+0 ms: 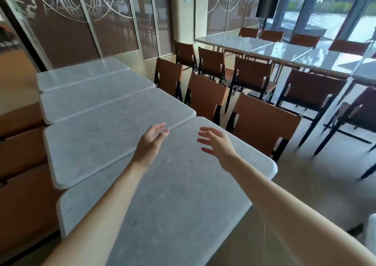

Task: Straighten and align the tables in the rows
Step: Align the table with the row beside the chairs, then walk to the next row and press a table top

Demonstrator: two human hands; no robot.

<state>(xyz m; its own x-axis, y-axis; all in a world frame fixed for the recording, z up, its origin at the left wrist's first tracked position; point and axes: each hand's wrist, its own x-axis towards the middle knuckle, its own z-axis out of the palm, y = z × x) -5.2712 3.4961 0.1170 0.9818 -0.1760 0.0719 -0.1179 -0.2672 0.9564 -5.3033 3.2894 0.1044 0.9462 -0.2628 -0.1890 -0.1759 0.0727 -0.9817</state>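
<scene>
Tables make up most of the head view. Four grey stone tops stand in a row that runs away from the person. The nearest table point(162, 194) sits crooked. Its right side sticks out past the next table point(105, 135), and its left side sits further in. A thin gap shows between these two. The two far tables point(91, 88) look closer to a line, though each steps a little to the side.

Both arms reach out over the nearest table. The left hand point(151, 141) hangs near the gap, with loose, straight fingers and nothing in it. The right hand point(216, 142) is spread wide near the far right corner, and it also holds nothing. I cannot tell if either hand touches the stone.

Brown chairs point(205, 95) stand close along the right side. A brown bench point(22, 164) runs along the left. Another long row of shiny tables point(284, 50) waits by the windows.

The step now looks like fixing the nearest table. To do it well, hold the two side edges firmly and turn the top slowly until its edges match the next table. The stone looks heavy, so slide it gently. Watch the chair point(262, 123) just beside the right edge, so it does not get bumped.
</scene>
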